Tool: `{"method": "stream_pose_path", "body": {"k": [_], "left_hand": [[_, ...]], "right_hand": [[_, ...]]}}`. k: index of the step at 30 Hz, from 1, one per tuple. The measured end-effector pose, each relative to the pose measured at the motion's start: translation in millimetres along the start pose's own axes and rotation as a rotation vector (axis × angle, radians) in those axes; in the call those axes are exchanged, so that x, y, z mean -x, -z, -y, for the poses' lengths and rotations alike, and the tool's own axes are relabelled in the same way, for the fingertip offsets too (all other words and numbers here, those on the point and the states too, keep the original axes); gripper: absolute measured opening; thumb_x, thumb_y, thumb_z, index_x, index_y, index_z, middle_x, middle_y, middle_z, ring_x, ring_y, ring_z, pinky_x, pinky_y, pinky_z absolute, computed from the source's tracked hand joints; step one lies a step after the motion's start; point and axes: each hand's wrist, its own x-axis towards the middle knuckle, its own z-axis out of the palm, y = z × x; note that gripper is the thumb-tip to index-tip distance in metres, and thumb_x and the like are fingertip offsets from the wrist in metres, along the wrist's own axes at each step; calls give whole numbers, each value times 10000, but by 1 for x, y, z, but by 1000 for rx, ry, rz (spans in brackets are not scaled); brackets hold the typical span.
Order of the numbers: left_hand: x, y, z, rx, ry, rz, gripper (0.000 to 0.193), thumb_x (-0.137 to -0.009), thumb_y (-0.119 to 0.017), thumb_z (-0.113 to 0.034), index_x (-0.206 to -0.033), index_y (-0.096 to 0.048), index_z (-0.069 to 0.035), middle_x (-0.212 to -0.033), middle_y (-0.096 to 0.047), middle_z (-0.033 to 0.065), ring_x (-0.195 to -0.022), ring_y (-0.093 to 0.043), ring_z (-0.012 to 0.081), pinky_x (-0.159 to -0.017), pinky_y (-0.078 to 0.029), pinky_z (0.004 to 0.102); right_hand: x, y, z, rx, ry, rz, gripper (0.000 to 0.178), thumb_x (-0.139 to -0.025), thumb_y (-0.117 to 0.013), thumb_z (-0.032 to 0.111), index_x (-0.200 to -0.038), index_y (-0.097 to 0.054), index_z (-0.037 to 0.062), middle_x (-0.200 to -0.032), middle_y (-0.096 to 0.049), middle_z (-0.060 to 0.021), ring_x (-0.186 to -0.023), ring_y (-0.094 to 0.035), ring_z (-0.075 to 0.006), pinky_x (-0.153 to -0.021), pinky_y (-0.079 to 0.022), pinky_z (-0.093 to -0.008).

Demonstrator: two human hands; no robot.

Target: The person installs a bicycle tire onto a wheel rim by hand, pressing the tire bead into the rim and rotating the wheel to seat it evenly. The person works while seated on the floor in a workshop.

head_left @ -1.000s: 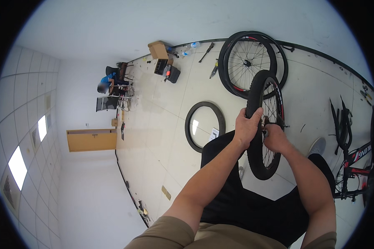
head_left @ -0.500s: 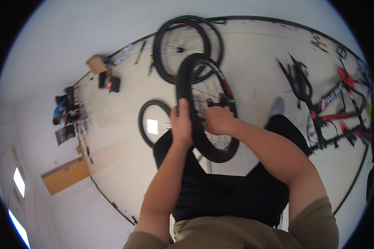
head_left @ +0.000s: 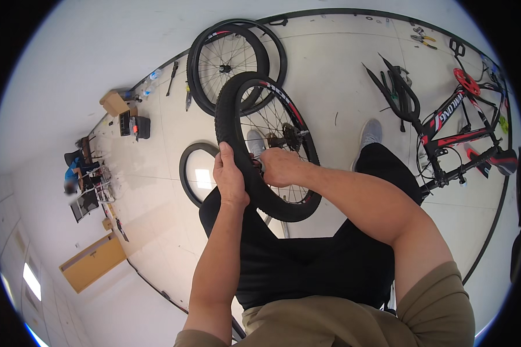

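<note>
A bicycle wheel (head_left: 228, 107) with a thick knobbly black tyre stands tilted between my legs. My left hand (head_left: 230, 178) is closed on the tyre's left side, its thumb up along the tread. My right hand (head_left: 285, 168) reaches in over the rim to the inner left side, fingers curled in front of the spokes. A small reddish bit shows at those fingertips, but I cannot make out what they grip. Just beyond this hand is the hub with its sprockets (head_left: 294, 136).
Behind lies a second wheel (head_left: 263, 66) with another tyre. A bare tyre (head_left: 183, 173) rests at left. On the right are a red-and-black bike frame (head_left: 452, 113) and pliers (head_left: 424, 39). Far left, a person (head_left: 74, 173) sits near an open cardboard box (head_left: 114, 104).
The whole view has swung, so the wheel, hands and floor items sit farther left in it. Both hands keep about the same places on the wheel.
</note>
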Motion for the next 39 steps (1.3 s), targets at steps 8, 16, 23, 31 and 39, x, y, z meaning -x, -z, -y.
{"method": "stream_pose_path", "body": {"k": [8,16,23,31,39], "left_hand": [[3,3,9,26,-24,-48,512,-1058,-544,-547,-1034,-579,-36,-805,-664,91,-623,-646,193,-555,-552,336],[15,-3,15,-26,-57,-62,489,-1079,-523,-514,-1018,-611,-37,-845,-653,62,-689,-635,169,-626,-543,318],[30,4,45,35,-148,-16,472,-1094,-512,-472,-1034,-580,-9,-828,-672,99,-648,-650,192,-558,-543,334],[37,11,39,118,43,112,423,-1070,-527,-449,-1030,-607,-36,-945,-695,122,-805,-672,222,-721,-562,359],[-24,11,-22,-228,21,4,465,-915,-763,-418,-1114,-665,-10,-988,-687,109,-903,-664,231,-831,-553,407]], "right_hand": [[0,4,1,26,12,-87,312,-828,-708,178,-1064,-697,-26,-1161,-700,-224,-1148,-673,-413,-925,-525,-586],[-18,-2,-8,-60,2,-199,254,-810,-668,116,-992,-750,-41,-1093,-740,-258,-1036,-731,-411,-906,-532,-550],[-7,14,-5,-28,-11,-121,339,-794,-752,151,-1078,-701,-27,-1127,-720,-239,-1116,-691,-401,-922,-531,-524],[11,26,-7,138,80,-94,263,-809,-739,142,-1018,-715,-14,-1054,-740,-218,-1070,-708,-395,-885,-490,-558],[-3,12,1,131,110,-124,306,-776,-682,120,-1056,-703,-3,-1066,-721,-275,-1079,-694,-432,-935,-535,-555]]}}
